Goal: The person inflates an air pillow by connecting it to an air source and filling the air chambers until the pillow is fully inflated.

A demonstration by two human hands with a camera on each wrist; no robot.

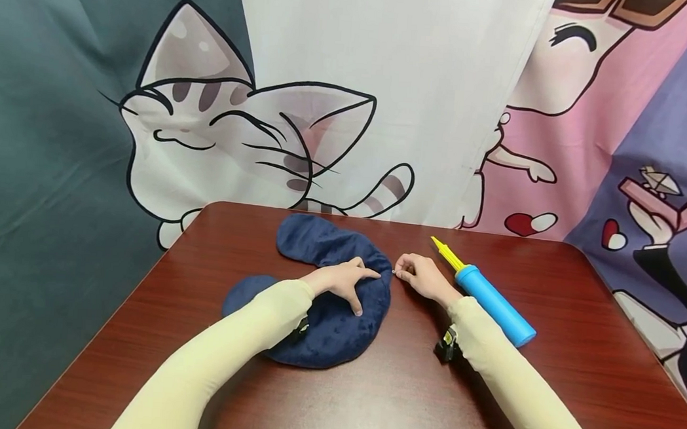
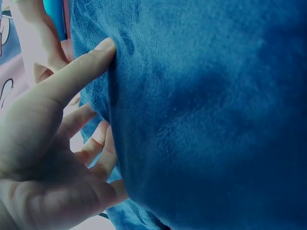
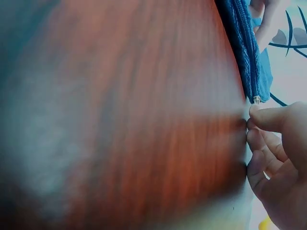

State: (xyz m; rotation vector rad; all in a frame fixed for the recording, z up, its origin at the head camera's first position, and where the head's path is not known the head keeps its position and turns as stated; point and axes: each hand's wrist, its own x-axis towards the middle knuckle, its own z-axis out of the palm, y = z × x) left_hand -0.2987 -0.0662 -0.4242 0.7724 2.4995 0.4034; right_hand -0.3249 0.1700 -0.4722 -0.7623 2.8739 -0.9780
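A navy blue plush U-shaped neck pillow [image 1: 336, 335] lies on the table, its gap facing left. My left hand [image 1: 344, 281] rests on the pillow's right part with thumb and fingers spread. In the left wrist view, that thumb [image 2: 91, 62] presses the soft fabric. Just off the pillow's right edge, my right hand [image 1: 425, 276] pinches a small metal zipper pull [image 3: 256, 99] between thumb and forefinger. A blue zipper [image 3: 248, 45] runs along the pillow's side in the right wrist view, its teeth meeting at the pull.
To the right of the right hand lies a blue hand pump [image 1: 494, 304] with a yellow nozzle [image 1: 446, 252], close to the right forearm. The brown wooden table [image 1: 367, 406] ends at a cartoon-printed cloth [image 1: 400, 60] behind it.
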